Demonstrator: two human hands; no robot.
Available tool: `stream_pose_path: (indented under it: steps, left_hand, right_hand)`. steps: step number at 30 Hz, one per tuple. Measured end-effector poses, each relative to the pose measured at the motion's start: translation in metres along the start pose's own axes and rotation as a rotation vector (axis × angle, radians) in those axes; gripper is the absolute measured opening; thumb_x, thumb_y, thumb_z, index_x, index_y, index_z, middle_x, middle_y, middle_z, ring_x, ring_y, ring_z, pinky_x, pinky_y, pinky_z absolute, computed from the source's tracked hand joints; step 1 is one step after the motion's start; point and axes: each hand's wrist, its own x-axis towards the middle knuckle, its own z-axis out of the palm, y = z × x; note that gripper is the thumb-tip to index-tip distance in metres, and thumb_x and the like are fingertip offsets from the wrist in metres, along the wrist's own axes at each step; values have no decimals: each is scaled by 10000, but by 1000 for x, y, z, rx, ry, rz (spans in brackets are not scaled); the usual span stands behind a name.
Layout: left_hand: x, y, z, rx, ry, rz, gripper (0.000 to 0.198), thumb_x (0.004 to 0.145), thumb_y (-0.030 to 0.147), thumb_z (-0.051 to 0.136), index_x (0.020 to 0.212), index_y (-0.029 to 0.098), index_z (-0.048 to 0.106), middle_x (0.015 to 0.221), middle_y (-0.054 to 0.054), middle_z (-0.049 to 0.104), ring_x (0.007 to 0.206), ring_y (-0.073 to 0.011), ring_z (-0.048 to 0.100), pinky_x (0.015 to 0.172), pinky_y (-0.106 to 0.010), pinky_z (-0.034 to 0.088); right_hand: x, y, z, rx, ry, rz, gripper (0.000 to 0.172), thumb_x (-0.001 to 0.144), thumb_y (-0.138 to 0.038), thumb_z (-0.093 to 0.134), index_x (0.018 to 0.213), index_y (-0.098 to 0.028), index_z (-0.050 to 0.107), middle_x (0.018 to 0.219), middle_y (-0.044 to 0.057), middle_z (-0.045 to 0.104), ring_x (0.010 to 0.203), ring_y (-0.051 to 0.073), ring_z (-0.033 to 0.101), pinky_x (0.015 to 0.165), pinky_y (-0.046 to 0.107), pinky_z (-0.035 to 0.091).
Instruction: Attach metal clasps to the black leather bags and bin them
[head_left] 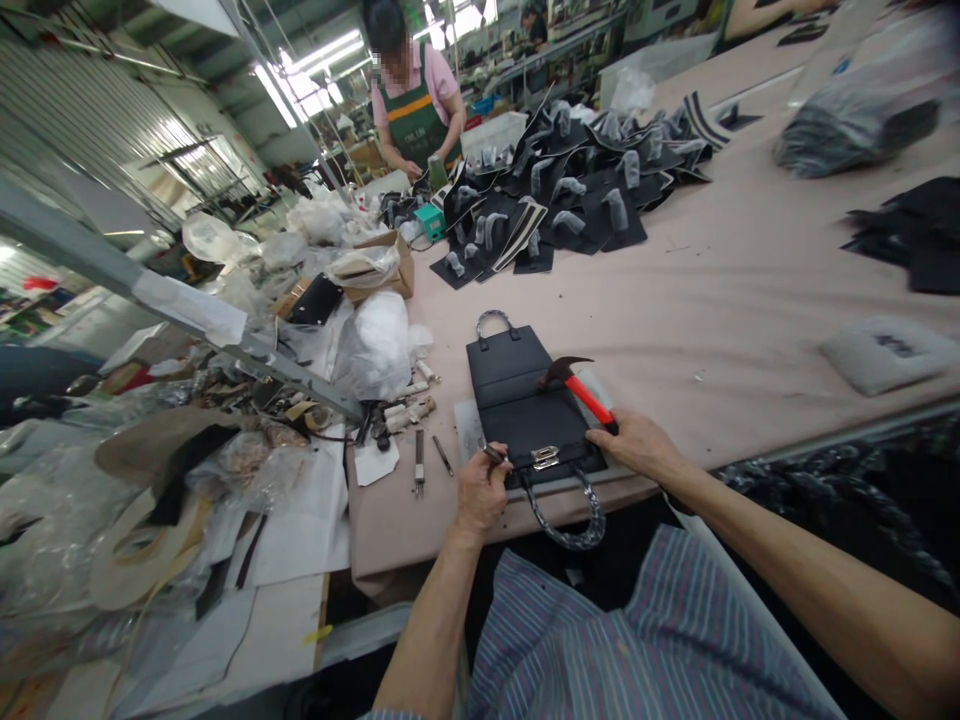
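A black handbag panel (514, 405) lies flat on the table in front of me, with a plastic-wrapped handle at its far end and another wrapped handle (570, 540) hanging over the near edge. Near its front sits a shiny metal clasp (546, 458). My right hand (637, 442) is closed around the red handle of a claw hammer (596, 402), whose dark head is above the panel. At the panel's front left corner, my left hand (481, 490) is closed on a short metal rod (495, 454), largely hidden by the fingers; its exact kind is unclear.
Left of the panel lie a forked metal tool (419, 465) and a thin rod (443, 455). Beyond them are plastic bags (379, 345) and a cardboard box (390, 265). Black pieces with wrapped handles (562, 190) are heaped at the back, near a co-worker (420, 100). A metal post (187, 310) slants on the left.
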Motion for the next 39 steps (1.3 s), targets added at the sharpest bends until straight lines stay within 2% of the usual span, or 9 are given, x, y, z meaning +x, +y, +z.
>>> stream_pose_path:
  steps: [5,13,21,25,27,29,31,33,39]
  left_hand:
    - [-1,4,3,41,-7,29,205,893,141,578,1068,194,672,1056,-75,743,1009,-220,716,928,-375,574]
    - [1,11,3,53,-21,23,177,886,112,575,1014,194,664,996,-56,727,938,-201,703,880,-336,557]
    - [0,12,2,74,-42,21,205,877,101,563,1024,209,656,973,-45,715,907,-195,690,843,-316,548]
    - [0,12,1,69,-26,20,200,871,102,572,1014,205,667,963,-44,719,902,-192,691,841,-307,550]
    - [-1,11,0,60,-25,14,200,874,106,579,1017,209,673,971,-42,722,899,-191,693,837,-303,550]
    - [-1,10,0,61,-29,3,192,871,109,589,1006,212,679,954,-39,724,882,-194,693,821,-304,549]
    - [-1,10,0,64,-29,-10,187,869,112,593,999,211,684,922,-37,725,857,-198,693,797,-307,547]
    - [-1,10,-1,63,-24,-13,192,861,109,599,999,210,687,905,-34,724,848,-201,695,788,-309,548]
    - [2,11,-1,78,-48,6,189,862,102,609,991,218,684,961,-36,726,905,-206,700,844,-320,553]
  right_hand:
    - [-11,-15,-16,49,34,-55,372,988,-436,400,759,-209,585,714,73,640,689,214,595,635,311,375]
    - [-77,-94,-104,153,273,-421,356,966,-532,350,770,-254,457,556,-11,451,492,164,410,555,304,259]
    - [-97,-83,-102,-163,155,-579,296,989,-423,378,780,-247,492,608,28,573,468,171,450,529,327,176]
    - [-107,-98,-132,47,446,-574,376,1012,-530,352,762,-269,457,552,5,511,447,167,426,499,316,249]
    - [-112,-99,-131,155,550,-558,377,1025,-532,337,776,-274,452,541,2,498,437,161,417,486,314,267]
    - [-111,-92,-119,101,473,-609,366,1028,-487,322,760,-270,447,533,12,511,413,160,400,469,325,224]
    - [-107,-82,-109,-61,271,-664,341,1012,-433,339,743,-262,461,529,22,530,395,162,393,471,338,171]
    - [-104,-81,-113,-143,193,-662,328,997,-429,369,736,-259,473,538,24,539,404,168,409,483,339,164]
    - [-114,-110,-142,140,638,-517,384,1033,-530,322,799,-265,474,574,23,532,476,175,479,513,321,317]
